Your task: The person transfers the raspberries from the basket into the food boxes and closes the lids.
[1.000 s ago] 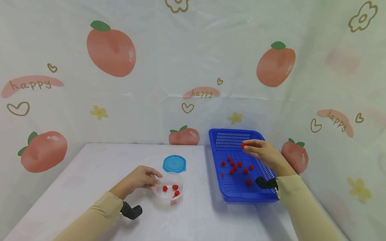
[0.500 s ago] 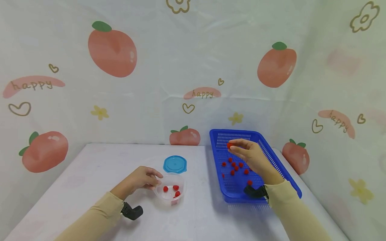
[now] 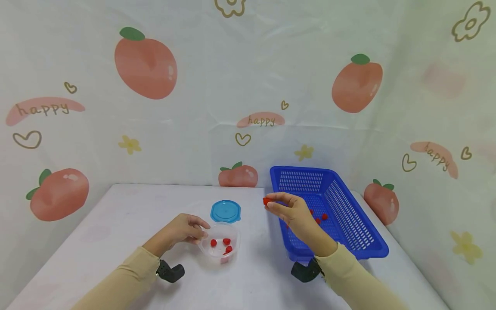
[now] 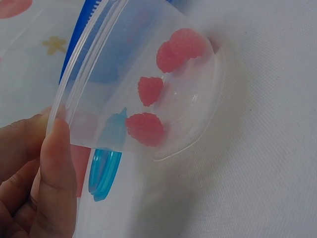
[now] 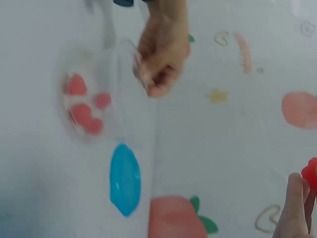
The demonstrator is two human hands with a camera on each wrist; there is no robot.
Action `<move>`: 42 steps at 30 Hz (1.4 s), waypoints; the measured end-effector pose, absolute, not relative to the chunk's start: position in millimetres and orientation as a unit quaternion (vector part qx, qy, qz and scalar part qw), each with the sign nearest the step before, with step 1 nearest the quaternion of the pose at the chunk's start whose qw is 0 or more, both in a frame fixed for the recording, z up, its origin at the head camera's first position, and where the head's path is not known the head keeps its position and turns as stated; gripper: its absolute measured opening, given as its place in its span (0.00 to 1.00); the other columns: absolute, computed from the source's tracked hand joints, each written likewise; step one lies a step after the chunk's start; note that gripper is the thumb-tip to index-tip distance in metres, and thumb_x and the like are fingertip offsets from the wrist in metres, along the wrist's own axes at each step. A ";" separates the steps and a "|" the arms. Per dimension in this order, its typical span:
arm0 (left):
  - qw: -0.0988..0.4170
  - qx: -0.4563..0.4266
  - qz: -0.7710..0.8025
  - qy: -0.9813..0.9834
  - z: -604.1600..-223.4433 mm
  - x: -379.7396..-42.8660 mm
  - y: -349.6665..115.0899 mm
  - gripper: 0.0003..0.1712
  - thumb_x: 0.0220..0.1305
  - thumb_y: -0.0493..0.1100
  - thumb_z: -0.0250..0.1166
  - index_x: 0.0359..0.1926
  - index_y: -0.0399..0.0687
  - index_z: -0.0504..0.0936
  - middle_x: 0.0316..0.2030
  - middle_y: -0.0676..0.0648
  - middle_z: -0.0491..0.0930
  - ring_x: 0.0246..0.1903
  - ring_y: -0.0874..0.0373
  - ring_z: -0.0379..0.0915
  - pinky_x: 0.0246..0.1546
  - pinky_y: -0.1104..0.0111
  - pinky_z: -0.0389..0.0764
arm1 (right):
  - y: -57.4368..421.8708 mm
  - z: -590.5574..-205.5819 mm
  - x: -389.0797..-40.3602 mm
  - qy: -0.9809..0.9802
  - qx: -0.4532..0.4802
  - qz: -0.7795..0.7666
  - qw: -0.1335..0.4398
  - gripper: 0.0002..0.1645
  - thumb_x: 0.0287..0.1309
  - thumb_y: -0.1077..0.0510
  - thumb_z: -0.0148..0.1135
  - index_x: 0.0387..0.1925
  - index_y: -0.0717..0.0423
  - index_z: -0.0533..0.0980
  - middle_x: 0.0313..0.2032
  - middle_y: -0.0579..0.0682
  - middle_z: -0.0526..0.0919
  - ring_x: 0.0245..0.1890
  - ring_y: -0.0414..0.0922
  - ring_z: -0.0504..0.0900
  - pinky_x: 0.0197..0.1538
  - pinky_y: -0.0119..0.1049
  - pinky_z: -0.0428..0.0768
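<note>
My left hand pinches the rim of a round clear plastic tub standing on the table. In the left wrist view, several red raspberries show through its wall, lying near the bottom. My right hand holds a single raspberry between thumb and fingertips, raised beside the near-left wall of a blue slotted basket. More raspberries lie on the basket's floor, partly hidden behind that hand. The right wrist view catches the held raspberry at its right edge.
A blue lid lies on the white-covered table just behind the tub. A white backdrop with printed fruit rises behind and to the right. Wrist-worn black cameras sit under both forearms.
My right hand has moved left and a little lower with its raspberry, from over the basket to past its left rim. My left hand and the tub have stayed put.
</note>
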State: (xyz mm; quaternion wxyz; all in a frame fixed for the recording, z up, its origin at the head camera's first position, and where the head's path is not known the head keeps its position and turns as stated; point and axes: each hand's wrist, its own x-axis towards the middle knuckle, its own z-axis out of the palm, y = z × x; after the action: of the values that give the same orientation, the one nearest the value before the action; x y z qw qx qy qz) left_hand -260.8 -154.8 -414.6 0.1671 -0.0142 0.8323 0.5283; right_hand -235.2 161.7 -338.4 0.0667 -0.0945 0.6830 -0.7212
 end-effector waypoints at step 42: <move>0.177 0.005 0.535 0.826 -411.9 -258.7 -155.3 0.16 0.55 0.36 0.71 0.45 0.36 0.83 0.26 0.46 0.79 0.21 0.58 0.75 0.28 0.70 0.83 | 86.3 -420.2 -215.6 0.744 -0.082 -0.658 0.082 0.15 0.57 0.64 0.66 0.46 0.67 0.80 0.43 0.57 0.85 0.40 0.40 0.81 0.50 0.35 0.83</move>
State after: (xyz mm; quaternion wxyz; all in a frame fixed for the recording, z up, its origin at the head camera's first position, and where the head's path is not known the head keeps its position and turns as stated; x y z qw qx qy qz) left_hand -258.7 -155.3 -411.9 0.1767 0.0050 0.8258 0.5355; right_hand -215.6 86.3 -420.2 0.0822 -0.0818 0.7444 -0.6576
